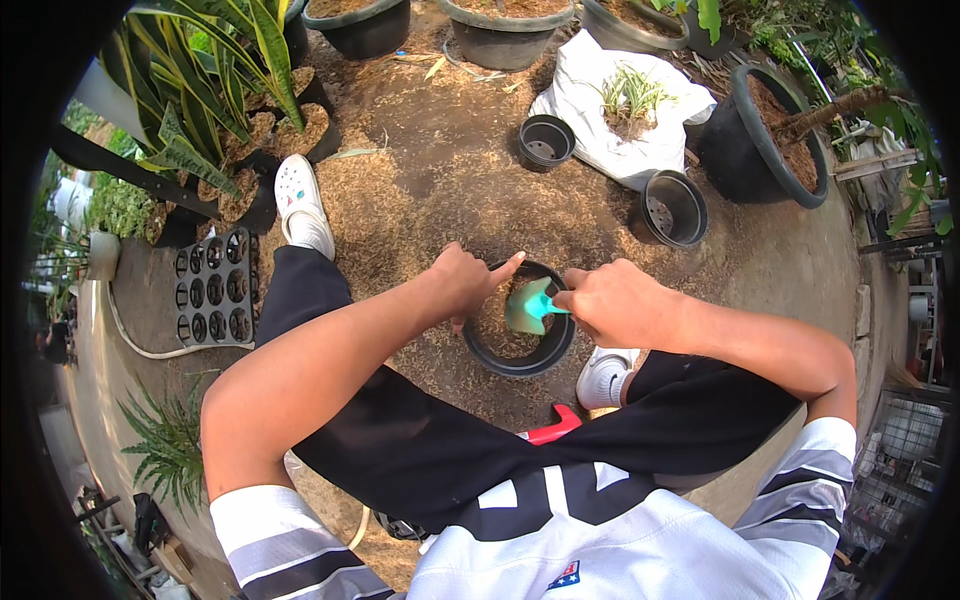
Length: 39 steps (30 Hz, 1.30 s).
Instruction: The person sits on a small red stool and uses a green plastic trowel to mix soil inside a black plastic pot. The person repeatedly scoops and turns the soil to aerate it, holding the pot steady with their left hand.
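Overhead, head view: black pot (520,358) w/ brown mulch on ground between person's feet; left hand (468,280) on its rim, index finger out, other fingers curled. Right hand (610,300) closed round teal scoop (527,306), blade over pot. Nearby: seedling tray (212,287), white sack (600,110), two empty pots (675,208).

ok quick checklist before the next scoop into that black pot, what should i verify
1. Left hand steadies the black pot at its rim: ok.
2. Right hand grips the green trowel: ok.
3. Trowel blade sits over the pot opening, not outside it: ok.
4. Pot stands upright on the ground between the feet: ok.
5. Room left in the pot for more mix: ok, brown fill sits below the rim.
6. Whether the trowel carries any mix: cannot tell.
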Tool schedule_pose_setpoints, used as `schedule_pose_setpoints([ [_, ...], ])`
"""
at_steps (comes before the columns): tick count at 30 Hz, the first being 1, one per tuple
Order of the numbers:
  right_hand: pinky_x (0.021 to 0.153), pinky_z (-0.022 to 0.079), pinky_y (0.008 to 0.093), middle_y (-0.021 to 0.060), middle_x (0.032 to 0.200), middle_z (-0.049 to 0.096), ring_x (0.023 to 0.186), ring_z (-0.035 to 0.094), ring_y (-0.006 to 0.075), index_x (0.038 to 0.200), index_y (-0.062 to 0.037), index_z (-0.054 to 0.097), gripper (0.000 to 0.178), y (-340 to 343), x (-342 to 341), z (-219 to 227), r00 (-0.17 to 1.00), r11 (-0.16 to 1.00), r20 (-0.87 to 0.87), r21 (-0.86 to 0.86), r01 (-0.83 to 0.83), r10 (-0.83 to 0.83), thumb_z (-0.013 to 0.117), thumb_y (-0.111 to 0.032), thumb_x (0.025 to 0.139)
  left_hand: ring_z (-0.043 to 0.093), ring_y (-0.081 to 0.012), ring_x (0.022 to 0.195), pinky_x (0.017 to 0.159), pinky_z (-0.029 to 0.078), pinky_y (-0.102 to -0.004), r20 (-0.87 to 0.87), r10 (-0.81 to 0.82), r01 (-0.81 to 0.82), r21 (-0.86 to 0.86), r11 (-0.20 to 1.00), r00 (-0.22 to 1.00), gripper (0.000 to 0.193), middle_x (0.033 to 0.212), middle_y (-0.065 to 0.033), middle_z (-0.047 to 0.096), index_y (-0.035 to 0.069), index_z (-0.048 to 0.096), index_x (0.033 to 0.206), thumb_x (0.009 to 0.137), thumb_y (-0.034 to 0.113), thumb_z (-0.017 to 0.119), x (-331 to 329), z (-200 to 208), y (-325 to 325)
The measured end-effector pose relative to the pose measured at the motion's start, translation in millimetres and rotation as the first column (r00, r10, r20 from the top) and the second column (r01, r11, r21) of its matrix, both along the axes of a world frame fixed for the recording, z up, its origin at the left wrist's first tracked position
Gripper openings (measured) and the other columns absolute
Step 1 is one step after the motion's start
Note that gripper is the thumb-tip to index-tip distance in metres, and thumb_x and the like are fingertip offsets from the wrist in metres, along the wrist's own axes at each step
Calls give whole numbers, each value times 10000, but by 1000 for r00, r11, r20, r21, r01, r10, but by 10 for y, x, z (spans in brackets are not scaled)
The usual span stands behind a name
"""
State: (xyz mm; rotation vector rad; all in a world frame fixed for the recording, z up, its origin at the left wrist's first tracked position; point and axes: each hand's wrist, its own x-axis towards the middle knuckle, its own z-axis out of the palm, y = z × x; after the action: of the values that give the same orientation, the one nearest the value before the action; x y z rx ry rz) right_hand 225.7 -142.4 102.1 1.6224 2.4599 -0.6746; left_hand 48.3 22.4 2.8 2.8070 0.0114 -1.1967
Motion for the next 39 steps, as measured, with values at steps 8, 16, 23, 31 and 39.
schedule_pose_setpoints([
  [8,711,594,476,160,935,692,833,738,370,1160,-35,732,350,-4,75,-134,1000,997,5,-74,-19,20,731,-78,813,721,-314,1109,969,519,-474,-36,52,-54,-39,998,998,1525,1196,-139,739,166,-58,1707,631,386,1000,27,42,14],
  [16,706,607,461,169,932,714,833,754,356,1005,-13,759,296,-63,-28,-134,992,990,83,-106,-91,100,764,-68,715,713,-348,1125,987,515,-486,-22,10,-10,-20,1000,1000,1555,1202,-150,735,170,-52,1707,600,418,1011,73,43,8],
  [23,695,601,470,150,922,670,795,732,363,1088,-11,765,367,22,9,-73,999,999,-39,27,27,-26,740,-44,724,713,-343,1130,982,511,-492,-8,-3,3,-1,1000,1000,1569,1204,-150,735,171,-28,1707,569,458,1014,73,-9,9],
  [31,733,600,490,195,930,716,843,737,390,1047,-4,764,331,58,64,-102,1000,989,-31,-150,-8,4,711,-37,722,717,-330,1122,954,514,-466,-13,0,0,-8,1000,1000,1562,1198,-141,733,172,-9,1709,566,464,1014,79,34,21],
  [39,716,613,481,239,800,721,800,744,414,797,29,730,165,-21,-31,-50,999,989,-40,-142,29,-35,736,-75,669,718,-325,1125,960,509,-465,-6,-2,2,5,1000,1000,1570,1192,-133,736,176,-12,1709,559,466,1016,70,19,19],
])
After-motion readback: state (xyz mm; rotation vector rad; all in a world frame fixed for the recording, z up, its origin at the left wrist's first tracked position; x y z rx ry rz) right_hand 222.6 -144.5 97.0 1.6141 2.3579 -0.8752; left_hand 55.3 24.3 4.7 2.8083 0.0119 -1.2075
